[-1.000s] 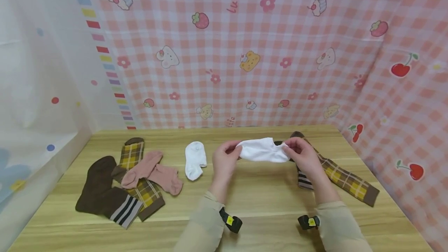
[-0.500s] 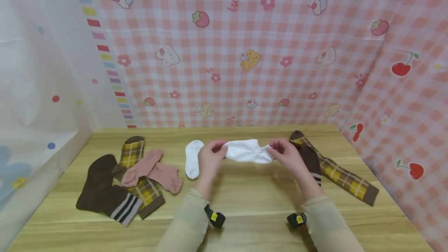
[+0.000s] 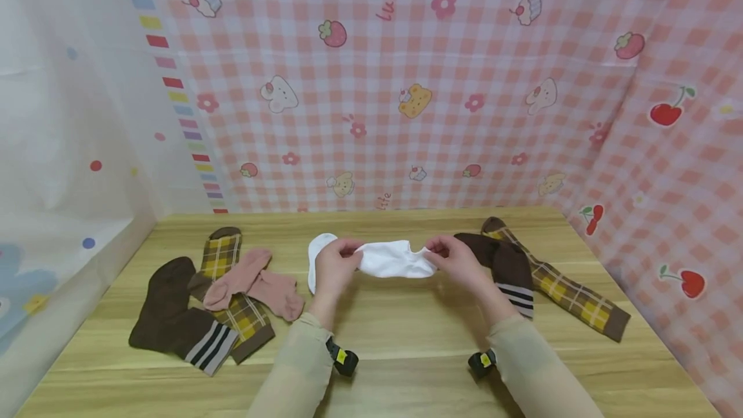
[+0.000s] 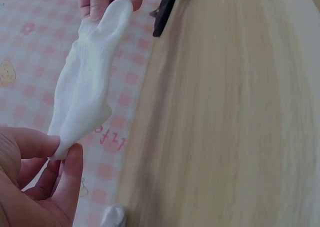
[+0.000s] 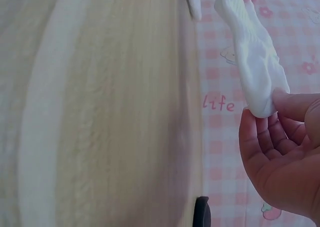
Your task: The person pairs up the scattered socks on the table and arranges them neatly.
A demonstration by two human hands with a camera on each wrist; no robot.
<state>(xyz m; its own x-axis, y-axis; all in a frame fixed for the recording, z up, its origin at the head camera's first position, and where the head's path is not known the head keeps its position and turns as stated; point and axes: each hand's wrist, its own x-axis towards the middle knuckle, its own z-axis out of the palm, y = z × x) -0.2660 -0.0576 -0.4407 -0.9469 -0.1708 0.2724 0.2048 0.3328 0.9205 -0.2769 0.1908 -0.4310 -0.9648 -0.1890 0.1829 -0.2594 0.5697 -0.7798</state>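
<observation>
A short white ankle sock (image 3: 391,259) is stretched sideways between both hands, above the middle of the table. My left hand (image 3: 335,271) pinches its left end between thumb and fingers, which the left wrist view shows close up on the sock (image 4: 82,82). At the other end, by the notched opening, my right hand (image 3: 458,263) pinches it the same way; in the right wrist view the thumb lies on top of the fabric (image 5: 257,67). A second white sock (image 3: 317,255) lies on the table, partly hidden behind the left hand.
To the left lie a brown striped-cuff sock pair (image 3: 165,308), yellow plaid socks (image 3: 223,253) and pink socks (image 3: 246,279), overlapping. On the right are a brown striped sock (image 3: 513,269) and a plaid sock (image 3: 580,298). A checked cloth (image 3: 371,134) hangs behind the wooden table (image 3: 418,353).
Both hands have carried the white sock leftward across the table. The left hand now covers much of the white sock lying there, while the brown sock on the right has come into fuller view.
</observation>
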